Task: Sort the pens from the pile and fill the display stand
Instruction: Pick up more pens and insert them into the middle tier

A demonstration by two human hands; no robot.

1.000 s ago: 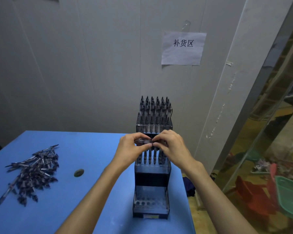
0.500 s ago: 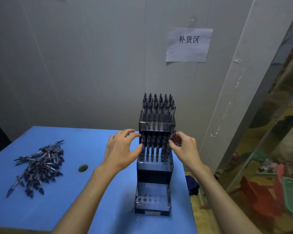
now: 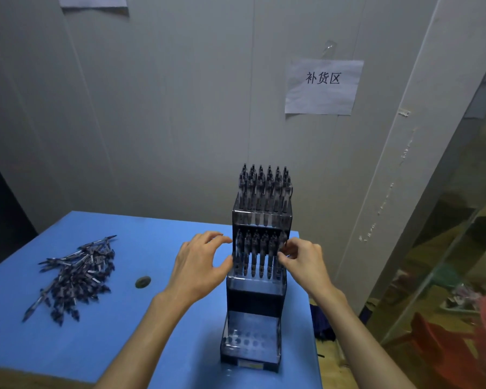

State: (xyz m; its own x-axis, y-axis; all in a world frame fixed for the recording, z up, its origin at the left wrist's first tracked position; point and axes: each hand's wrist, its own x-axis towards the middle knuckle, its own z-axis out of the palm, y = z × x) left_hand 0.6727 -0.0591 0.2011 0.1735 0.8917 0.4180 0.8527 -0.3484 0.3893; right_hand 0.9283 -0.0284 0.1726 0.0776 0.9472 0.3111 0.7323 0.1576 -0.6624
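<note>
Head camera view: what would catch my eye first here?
A tiered dark display stand on the blue table, its upper two tiers packed with upright pens and its bottom tier empty. The left hand and right hand flank the middle tier. A loose pen pile lies far left.

Display stand [image 3: 260, 279] sits at table [image 3: 152, 327] right edge, approx 3 o'clock of centre. Top & middle tiers packed w/ upright pens, no slots free there; bottom tier holes [image 3: 249, 342] open from above. Left hand [image 3: 199, 266] flanks middle tier at 9 o'clock, right hand [image 3: 303, 258] at 3 o'clock, blocking side access. Pen pile [image 3: 76, 276] at 9 o'clock, well apart. Small round disc [image 3: 143, 282] between pile & stand. Wall close behind stand at 12.
</note>
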